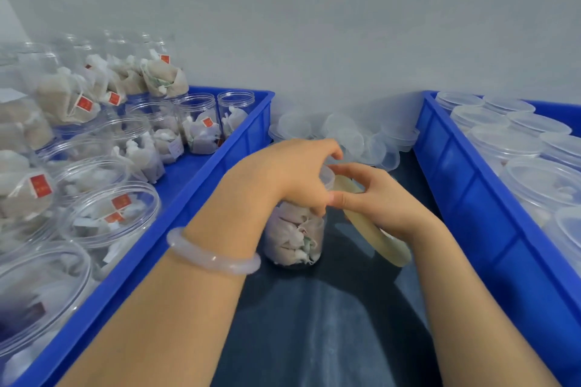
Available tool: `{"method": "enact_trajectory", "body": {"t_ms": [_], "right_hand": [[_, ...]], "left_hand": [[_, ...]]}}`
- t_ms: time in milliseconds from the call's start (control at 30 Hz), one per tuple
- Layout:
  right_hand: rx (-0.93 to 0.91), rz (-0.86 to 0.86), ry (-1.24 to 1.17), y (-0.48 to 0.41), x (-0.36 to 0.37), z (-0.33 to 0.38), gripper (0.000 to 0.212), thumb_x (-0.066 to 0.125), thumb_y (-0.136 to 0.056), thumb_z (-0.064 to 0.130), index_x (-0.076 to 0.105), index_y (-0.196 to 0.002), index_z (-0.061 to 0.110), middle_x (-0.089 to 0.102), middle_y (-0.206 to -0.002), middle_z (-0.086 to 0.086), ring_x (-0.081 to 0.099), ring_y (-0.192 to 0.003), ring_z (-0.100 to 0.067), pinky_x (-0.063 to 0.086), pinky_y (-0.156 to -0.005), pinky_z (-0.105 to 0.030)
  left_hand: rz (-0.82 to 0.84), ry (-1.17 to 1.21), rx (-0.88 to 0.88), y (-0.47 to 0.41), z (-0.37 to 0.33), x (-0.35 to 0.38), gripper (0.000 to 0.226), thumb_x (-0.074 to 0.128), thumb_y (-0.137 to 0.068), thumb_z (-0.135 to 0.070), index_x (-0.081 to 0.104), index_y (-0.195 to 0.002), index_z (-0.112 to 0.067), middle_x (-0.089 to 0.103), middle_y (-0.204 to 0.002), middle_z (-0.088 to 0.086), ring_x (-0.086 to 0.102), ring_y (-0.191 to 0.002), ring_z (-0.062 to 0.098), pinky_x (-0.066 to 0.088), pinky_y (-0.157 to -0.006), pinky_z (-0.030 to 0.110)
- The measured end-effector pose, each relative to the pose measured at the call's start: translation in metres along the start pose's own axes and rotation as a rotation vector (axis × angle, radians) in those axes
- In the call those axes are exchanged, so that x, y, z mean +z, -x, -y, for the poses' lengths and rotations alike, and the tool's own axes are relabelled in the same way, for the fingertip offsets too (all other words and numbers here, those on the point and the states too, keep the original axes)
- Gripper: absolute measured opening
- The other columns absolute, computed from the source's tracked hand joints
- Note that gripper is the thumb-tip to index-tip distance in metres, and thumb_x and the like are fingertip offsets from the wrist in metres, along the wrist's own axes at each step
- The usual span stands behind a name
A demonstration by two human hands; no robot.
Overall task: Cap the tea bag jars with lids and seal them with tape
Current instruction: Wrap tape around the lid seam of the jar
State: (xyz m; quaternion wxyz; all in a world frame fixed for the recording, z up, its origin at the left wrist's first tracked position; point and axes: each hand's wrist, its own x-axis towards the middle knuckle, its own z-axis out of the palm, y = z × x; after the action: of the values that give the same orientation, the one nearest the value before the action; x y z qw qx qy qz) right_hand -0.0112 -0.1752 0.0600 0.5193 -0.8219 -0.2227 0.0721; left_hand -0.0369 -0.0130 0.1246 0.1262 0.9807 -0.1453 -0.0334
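A clear jar of tea bags (295, 237) stands on the dark surface between two blue crates. My left hand (292, 174) grips its top, fingers curled over the clear lid (328, 176). My right hand (374, 198) is right beside it, thumb and fingers pinching at the lid's edge, with a yellowish roll of tape (377, 235) ringed around the hand. The tape's free end is too small to see.
The left blue crate (201, 198) holds several open jars of tea bags (201, 125). The right blue crate (471, 198) holds several capped jars (534, 179). A pile of loose clear lids (355, 135) lies at the back against the grey wall.
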Motion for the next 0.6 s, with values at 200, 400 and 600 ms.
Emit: {"method": "enact_trajectory", "body": {"t_ms": [200,400,600], "right_hand": [[0.116,0.174,0.062,0.008,-0.008,0.006,0.083,0.085,-0.052,0.044,0.053,-0.129,0.040,0.057,-0.127,0.016,0.058,-0.113,-0.011,0.044,-0.101,-0.035],[0.084,0.049,0.324,0.012,-0.001,0.029,0.047,0.082,-0.068,0.032,0.067,-0.112,0.030,0.063,-0.095,0.016,0.057,-0.085,-0.004,0.045,-0.083,-0.025],[0.030,-0.156,0.501,0.024,0.023,0.022,0.026,0.067,-0.082,0.017,0.054,-0.065,0.032,0.055,-0.073,0.007,0.046,-0.063,-0.007,0.033,-0.048,-0.014]], "left_hand": [[-0.050,0.179,-0.017,-0.005,0.003,0.013,0.032,0.075,-0.070,-0.024,0.056,-0.094,-0.033,0.045,-0.107,-0.008,0.050,-0.097,0.017,0.046,-0.077,0.036],[-0.111,0.233,-0.012,-0.001,0.005,0.016,0.022,0.074,-0.064,-0.012,0.058,-0.074,-0.024,0.052,-0.086,-0.011,0.049,-0.080,0.009,0.046,-0.076,0.037],[-0.076,-0.022,-0.015,-0.007,0.000,0.024,0.029,0.072,-0.069,-0.023,0.043,-0.068,-0.029,0.039,-0.087,-0.009,0.041,-0.088,0.018,0.029,-0.078,0.037]]}}
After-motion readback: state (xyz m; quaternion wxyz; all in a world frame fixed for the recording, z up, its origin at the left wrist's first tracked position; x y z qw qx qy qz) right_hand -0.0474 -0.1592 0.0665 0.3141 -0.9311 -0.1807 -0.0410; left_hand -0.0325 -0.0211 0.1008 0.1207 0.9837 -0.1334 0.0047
